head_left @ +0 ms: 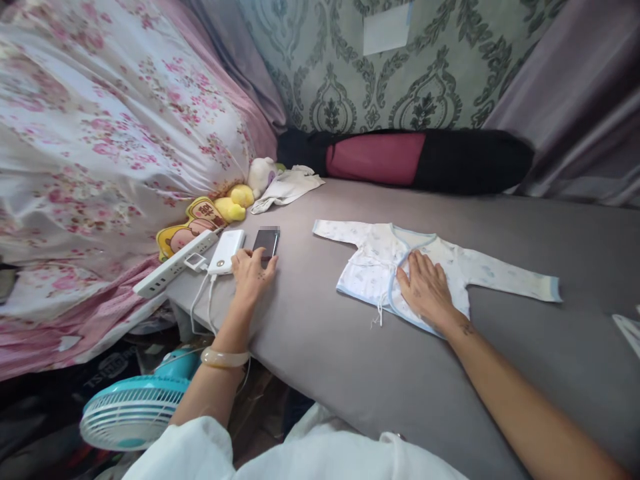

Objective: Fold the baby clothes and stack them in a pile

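Observation:
A baby wrap shirt [373, 257], white with a faint print and blue trim, lies spread on the grey sheet with both sleeves stretched out. On its front rests my right hand [425, 283], flat and open, holding nothing. White tie strings [381, 310] hang at the shirt's lower edge. My left hand [251, 275] is at a dark smartphone [267, 241] lying on the sheet, with index finger and thumb at its two sides; the hand covers the phone's lower end. Close beside these fingers is a white power bank [227, 250] with a white cable plugged in.
A white power strip [175, 263] with a charger lies at the left edge, near yellow plush toys [233, 203] and a crumpled pale cloth [287, 187]. A long black and maroon bag [380, 159] lies along the wall. Below left stands a turquoise fan [135, 407].

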A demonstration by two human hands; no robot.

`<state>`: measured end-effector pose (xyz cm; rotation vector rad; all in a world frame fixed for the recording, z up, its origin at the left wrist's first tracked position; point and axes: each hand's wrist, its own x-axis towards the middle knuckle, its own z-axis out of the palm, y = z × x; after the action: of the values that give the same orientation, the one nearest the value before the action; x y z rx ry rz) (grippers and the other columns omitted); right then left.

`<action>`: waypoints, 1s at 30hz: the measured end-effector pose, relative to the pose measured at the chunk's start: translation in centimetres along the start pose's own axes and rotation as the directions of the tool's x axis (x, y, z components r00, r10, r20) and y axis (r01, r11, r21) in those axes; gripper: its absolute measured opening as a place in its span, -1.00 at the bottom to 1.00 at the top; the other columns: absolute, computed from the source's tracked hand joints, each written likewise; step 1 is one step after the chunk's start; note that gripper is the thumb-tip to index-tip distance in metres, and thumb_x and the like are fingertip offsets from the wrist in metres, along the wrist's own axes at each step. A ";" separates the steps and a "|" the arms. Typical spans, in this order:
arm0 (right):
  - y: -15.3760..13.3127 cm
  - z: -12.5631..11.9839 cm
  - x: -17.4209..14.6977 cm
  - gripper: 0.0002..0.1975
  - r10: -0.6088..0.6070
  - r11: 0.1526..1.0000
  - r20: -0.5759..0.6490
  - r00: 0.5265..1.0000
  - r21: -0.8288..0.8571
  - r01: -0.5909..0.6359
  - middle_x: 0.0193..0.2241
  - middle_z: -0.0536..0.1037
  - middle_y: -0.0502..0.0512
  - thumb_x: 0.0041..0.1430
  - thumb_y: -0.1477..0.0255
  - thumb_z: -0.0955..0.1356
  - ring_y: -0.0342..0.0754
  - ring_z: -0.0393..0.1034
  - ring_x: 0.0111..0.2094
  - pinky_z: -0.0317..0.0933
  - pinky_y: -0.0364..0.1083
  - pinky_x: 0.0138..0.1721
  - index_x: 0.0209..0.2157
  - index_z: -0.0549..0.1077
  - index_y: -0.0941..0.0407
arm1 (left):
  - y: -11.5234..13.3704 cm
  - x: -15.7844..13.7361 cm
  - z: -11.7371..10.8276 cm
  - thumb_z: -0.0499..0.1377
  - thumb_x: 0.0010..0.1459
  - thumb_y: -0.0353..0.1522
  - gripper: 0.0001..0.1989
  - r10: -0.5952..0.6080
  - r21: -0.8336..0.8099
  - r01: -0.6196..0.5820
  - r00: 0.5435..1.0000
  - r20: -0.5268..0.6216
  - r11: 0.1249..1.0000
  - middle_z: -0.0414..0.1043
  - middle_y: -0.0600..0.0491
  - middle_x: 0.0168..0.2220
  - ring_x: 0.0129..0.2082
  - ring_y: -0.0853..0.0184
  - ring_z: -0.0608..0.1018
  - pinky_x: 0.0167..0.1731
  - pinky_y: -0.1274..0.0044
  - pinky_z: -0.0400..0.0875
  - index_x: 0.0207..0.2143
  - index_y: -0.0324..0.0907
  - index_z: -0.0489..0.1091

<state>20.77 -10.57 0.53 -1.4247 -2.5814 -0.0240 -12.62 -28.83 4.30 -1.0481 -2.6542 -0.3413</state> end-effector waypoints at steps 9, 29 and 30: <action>0.0 0.0 -0.1 -0.32 -0.002 1.000 -0.019 1.000 0.007 0.002 0.31 0.09 0.37 0.36 0.19 -0.04 0.19 -0.05 0.32 -0.18 0.17 0.29 0.29 0.09 0.39 | 0.1 0.4 0.4 0.14 0.14 -0.07 -0.61 0.020 -0.032 -0.019 1.000 0.020 0.999 0.25 -0.17 -0.06 -0.01 0.00 0.33 0.01 0.23 0.24 -0.12 -0.12 0.47; 2.3 -1.1 0.5 -0.41 -0.027 0.975 0.219 0.975 0.219 -0.022 0.35 0.03 0.15 0.33 0.36 -0.04 -0.03 -0.16 0.36 -0.22 0.08 0.33 0.33 0.07 0.18 | 22.8 -9.2 1.6 -0.07 0.28 -0.37 -0.47 0.857 -0.506 -0.718 0.507 0.092 0.479 0.15 -0.29 0.26 0.31 0.02 0.15 0.22 0.20 0.13 0.26 -0.41 0.03; 2.5 -1.1 0.5 -0.41 -0.028 0.975 0.219 0.975 0.221 -0.022 0.35 0.03 0.16 0.33 0.36 -0.05 -0.04 -0.17 0.36 -0.22 0.07 0.33 0.33 0.07 0.19 | 22.6 -9.4 2.0 -0.08 0.31 -0.31 -0.45 0.850 -0.475 -0.723 0.515 0.114 0.502 0.13 -0.27 0.28 0.32 0.01 0.13 0.23 0.18 0.11 0.27 -0.40 0.02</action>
<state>22.76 -8.92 1.52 -1.4102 -2.6548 0.4343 9.36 -18.03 2.07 -2.5249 -1.9906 -0.4844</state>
